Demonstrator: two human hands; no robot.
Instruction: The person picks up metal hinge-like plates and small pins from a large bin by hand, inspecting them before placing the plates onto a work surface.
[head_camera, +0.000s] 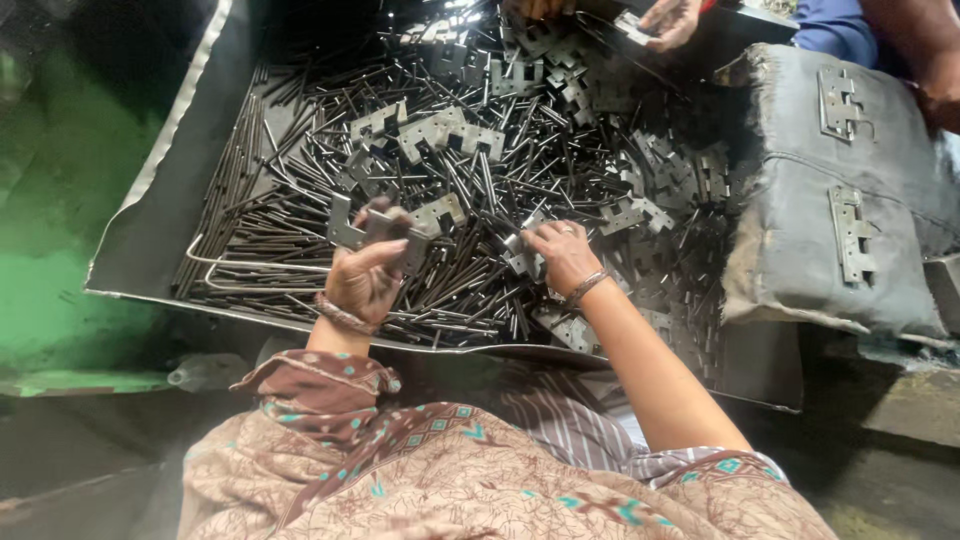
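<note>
A big dark metal tray (150, 215) holds a heap of thin metal pins (490, 190) and notched grey hinge plates (440, 130). My left hand (365, 275) is raised over the tray's near side, closed around a small stack of hinge plates (375, 232). My right hand (562, 255) reaches down into the pile, its fingers pinching a hinge plate (520, 252) among the pins.
A padded grey block (800, 200) at the right carries two assembled hinges (850, 235). Another person's hand (668, 20) holds a metal piece at the tray's far edge. A bent wire loop (250, 268) lies along the near left. A green surface (50, 260) is at left.
</note>
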